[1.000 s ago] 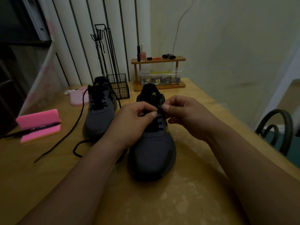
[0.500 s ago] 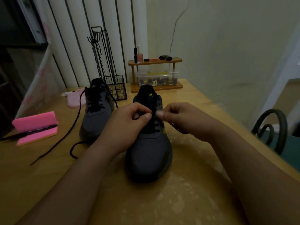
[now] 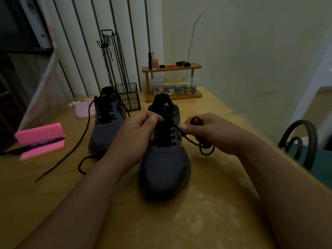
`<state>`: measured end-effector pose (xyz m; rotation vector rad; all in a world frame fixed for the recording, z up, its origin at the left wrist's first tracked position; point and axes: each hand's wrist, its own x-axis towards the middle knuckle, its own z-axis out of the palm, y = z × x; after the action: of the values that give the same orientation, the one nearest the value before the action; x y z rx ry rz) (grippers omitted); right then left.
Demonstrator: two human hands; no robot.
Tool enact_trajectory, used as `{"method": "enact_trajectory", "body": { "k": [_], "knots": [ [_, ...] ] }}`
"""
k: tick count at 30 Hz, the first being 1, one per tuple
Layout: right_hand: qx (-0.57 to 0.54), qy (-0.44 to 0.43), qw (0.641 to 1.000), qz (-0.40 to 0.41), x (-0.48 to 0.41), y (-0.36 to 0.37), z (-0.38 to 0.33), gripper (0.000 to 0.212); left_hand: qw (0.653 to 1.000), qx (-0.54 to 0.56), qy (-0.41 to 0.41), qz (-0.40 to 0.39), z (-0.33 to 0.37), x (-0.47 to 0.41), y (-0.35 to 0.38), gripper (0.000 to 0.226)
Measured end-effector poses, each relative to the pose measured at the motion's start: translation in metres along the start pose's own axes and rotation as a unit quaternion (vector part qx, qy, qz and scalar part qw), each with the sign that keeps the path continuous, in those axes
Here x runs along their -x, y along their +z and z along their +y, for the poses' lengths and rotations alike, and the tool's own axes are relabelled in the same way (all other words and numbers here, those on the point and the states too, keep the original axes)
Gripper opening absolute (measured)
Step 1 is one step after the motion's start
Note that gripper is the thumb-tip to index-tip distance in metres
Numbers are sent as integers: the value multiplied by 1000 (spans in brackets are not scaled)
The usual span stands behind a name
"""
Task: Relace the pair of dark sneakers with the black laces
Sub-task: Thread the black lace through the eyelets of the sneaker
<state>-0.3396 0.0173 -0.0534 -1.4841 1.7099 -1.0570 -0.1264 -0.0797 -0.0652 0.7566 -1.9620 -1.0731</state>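
Two dark grey sneakers stand on the wooden table [image 3: 206, 221], toes toward me. The right sneaker [image 3: 164, 169] is in the middle, with black lacing across its eyelets. My left hand [image 3: 138, 137] is curled over its tongue and left eyelet row, thumb and fingers pinched at the lacing. My right hand [image 3: 206, 133] pinches the black lace [image 3: 190, 140] just right of the shoe; the lace runs taut from the eyelets and loops below the hand. The left sneaker [image 3: 106, 123] stands behind to the left, its loose lace end [image 3: 75, 148] trailing over the table.
A pink foam block with a black pen [image 3: 40, 141] lies at the left. Behind the shoes stand a black wire basket [image 3: 129, 98], a pink case [image 3: 83, 111] and a wooden shelf with a clear box [image 3: 173, 83]. A dark chair back [image 3: 298, 142] rises at the right table edge.
My right hand has moved away to the right of the shoe, drawing the black lace out taut. My left hand stays on the tongue and eyelets.
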Motion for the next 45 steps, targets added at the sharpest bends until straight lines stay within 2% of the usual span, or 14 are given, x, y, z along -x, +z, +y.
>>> {"method": "enact_trajectory", "body": {
  "k": [4,8,11,16,19,22,28,30,32,34,37,40,43,45],
  "knots": [
    [-131,-3,990,59,0,-6,0,35,1000,3,-9,5,1,0,-2,13],
    [22,-6,1000,-12,3,3,0,44,1000,-3,-20,0,0,-1,-4,15],
    [29,-22,999,-22,3,8,-4,35,1000,1,-26,-3,1,0,-3,18],
    [-49,50,984,166,-4,-2,1,24,999,-5,-33,-5,2,1,-4,19],
    [31,110,969,219,-10,-2,10,28,999,-7,-33,-7,2,1,-4,19],
    [152,156,953,209,-14,0,18,37,999,-4,-36,-7,1,1,-4,18],
    [361,202,890,192,-10,-3,18,28,999,-17,-28,-2,3,3,-2,15],
    [369,177,894,181,-12,-2,17,28,999,-28,-20,6,3,4,-4,10],
    [329,126,919,175,-11,-2,19,46,998,-62,-20,8,3,4,-9,2],
    [252,43,946,202,-9,1,16,62,992,-116,-36,-22,3,4,-16,17],
    [195,-83,939,271,-8,14,9,52,977,-185,-62,-84,5,5,-22,38],
    [214,-174,911,308,-8,33,-3,39,964,-247,-56,-82,5,5,-26,42],
    [206,-231,906,287,-5,49,-15,26,973,-200,-38,-111,9,6,-33,30],
    [207,-251,916,235,-2,60,-24,34,975,-186,-1,-121,13,6,-36,20]
  ]
}}
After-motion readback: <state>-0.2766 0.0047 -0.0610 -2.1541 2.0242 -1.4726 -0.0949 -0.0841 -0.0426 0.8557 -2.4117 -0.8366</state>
